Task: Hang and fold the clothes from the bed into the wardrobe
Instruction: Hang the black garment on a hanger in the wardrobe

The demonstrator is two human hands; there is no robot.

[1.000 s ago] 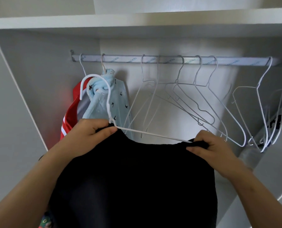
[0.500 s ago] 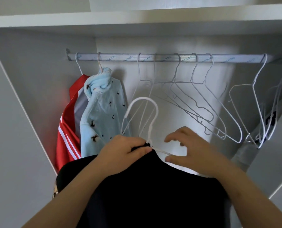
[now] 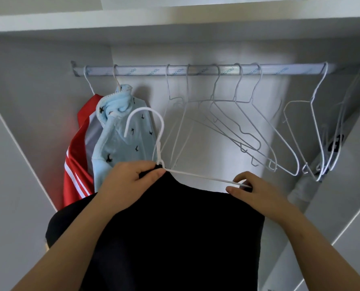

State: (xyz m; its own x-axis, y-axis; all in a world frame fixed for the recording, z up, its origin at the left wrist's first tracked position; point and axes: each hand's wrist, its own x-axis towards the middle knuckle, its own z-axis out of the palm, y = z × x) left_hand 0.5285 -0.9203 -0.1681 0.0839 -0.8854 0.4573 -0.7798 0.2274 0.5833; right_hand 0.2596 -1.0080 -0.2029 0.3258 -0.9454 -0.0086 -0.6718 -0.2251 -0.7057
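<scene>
We look down at our two bare arms reaching into an open white wardrobe point(image 3: 28, 85). At far left on the rail point(image 3: 195, 70) hangs a red garment with white stripes point(image 3: 76, 156), and just beside it a pale blue garment dotted with small dark shapes point(image 3: 120, 139). Our left hand point(image 3: 128, 181) is clenched on the neck of a white wire hanger point(image 3: 153, 131), pinching a black garment point(image 3: 174, 238) against it; the hook stands below the rail, not on it. Our right hand point(image 3: 256, 194) pinches the hanger's thin arm where it meets the black cloth's edge. Behind, empty white hangers point(image 3: 248, 127) dangle from the rail toward the right.
</scene>
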